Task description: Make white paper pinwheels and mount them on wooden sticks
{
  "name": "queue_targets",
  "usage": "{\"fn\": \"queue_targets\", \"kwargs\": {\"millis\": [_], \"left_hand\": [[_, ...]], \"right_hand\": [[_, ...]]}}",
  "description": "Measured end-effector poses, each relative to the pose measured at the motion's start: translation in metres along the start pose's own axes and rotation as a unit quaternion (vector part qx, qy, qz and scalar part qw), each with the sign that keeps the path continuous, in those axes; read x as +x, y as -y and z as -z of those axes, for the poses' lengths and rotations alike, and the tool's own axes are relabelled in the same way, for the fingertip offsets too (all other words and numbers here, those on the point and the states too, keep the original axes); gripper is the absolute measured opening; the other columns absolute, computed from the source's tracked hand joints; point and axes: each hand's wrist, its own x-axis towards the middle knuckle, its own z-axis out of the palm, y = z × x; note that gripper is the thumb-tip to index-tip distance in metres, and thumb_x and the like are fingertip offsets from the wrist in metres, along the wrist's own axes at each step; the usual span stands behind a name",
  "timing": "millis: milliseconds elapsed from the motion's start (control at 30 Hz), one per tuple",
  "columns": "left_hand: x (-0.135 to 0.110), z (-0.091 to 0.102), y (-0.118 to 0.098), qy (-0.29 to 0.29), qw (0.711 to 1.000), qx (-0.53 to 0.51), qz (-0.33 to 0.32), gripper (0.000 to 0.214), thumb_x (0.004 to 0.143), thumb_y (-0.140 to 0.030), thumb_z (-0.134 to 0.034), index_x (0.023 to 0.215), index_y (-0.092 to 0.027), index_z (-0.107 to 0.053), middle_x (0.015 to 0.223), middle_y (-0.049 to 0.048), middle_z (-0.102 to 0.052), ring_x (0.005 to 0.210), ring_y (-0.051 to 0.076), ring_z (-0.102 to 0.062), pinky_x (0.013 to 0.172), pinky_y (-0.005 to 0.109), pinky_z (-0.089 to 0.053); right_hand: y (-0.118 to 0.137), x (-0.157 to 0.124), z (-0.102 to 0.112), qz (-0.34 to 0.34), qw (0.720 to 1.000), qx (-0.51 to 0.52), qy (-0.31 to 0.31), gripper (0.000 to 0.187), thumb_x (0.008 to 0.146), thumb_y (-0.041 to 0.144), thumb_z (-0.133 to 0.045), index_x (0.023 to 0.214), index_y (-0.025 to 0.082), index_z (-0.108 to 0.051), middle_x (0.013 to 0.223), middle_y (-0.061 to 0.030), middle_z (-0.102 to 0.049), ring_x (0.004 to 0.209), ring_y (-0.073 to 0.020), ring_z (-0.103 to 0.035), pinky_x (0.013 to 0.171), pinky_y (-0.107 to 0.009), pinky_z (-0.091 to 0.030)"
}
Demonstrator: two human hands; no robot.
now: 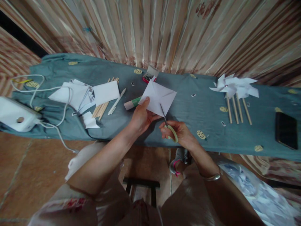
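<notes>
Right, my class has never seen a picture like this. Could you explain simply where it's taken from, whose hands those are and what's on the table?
There is no machine here. A person wears a camera on their head, looking forward and down, so we see their own two hands. The left hand holds a white paper square; the right hand holds scissors, their blades at the paper.

On the patterned cloth, to the left, lie a white device with a cord, loose papers, wooden sticks and a white pen. Beyond the square sits a small open box. To the right are paper pinwheels on sticks and a dark phone.
</notes>
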Motion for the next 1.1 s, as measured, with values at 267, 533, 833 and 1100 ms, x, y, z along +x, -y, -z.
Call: {"fn": "queue_targets", "kwargs": {"millis": [267,533,833,1100], "left_hand": [[0.0000,-0.0006,-0.0004,0.005,1.000,-0.006,-0.006,0.033,0.104,-0.025,-0.037,0.087,-0.020,-0.065,0.080,0.0048,-0.075,0.068,0.017,-0.073,0.070,0.030,-0.060],[-0.0008,-0.0009,0.0004,0.003,1.000,-0.004,0.000,0.030,0.104,-0.026,-0.038,0.093,-0.019,-0.065,0.077,0.0048,-0.075,0.067,0.016,-0.071,0.068,0.029,-0.060],[0.0022,0.0014,0.0052,0.002,1.000,0.003,-0.013,0.032,0.103,-0.025,-0.039,0.089,-0.017,-0.066,0.083,0.0058,-0.075,0.069,0.018,-0.072,0.068,0.034,-0.061],[0.0000,-0.0001,0.0014,-0.001,1.000,0.002,-0.008,0.032,0.103,-0.024,-0.037,0.090,-0.020,-0.066,0.079,0.0039,-0.075,0.070,0.018,-0.073,0.071,0.033,-0.061]], "right_hand": [[-0.0057,0.0017,0.0015,0.012,1.000,-0.007,0.000,0.041,0.062,0.055,-0.085,0.071,0.020,-0.066,0.055,0.0026,-0.057,0.050,-0.0101,-0.049,0.047,-0.025,-0.037],[-0.0039,0.0013,0.0004,0.024,1.000,-0.012,0.001,0.043,0.062,0.056,-0.084,0.071,0.019,-0.065,0.053,0.0025,-0.058,0.048,-0.0092,-0.047,0.046,-0.024,-0.036],[-0.0028,0.0002,-0.0002,0.020,0.999,-0.022,-0.015,0.045,0.060,0.059,-0.084,0.070,0.019,-0.066,0.053,0.0027,-0.058,0.049,-0.0101,-0.048,0.047,-0.024,-0.037],[-0.0043,0.0006,0.0001,0.017,1.000,-0.016,-0.010,0.041,0.061,0.055,-0.085,0.070,0.020,-0.066,0.052,0.0032,-0.057,0.048,-0.0093,-0.046,0.047,-0.024,-0.036]]}}
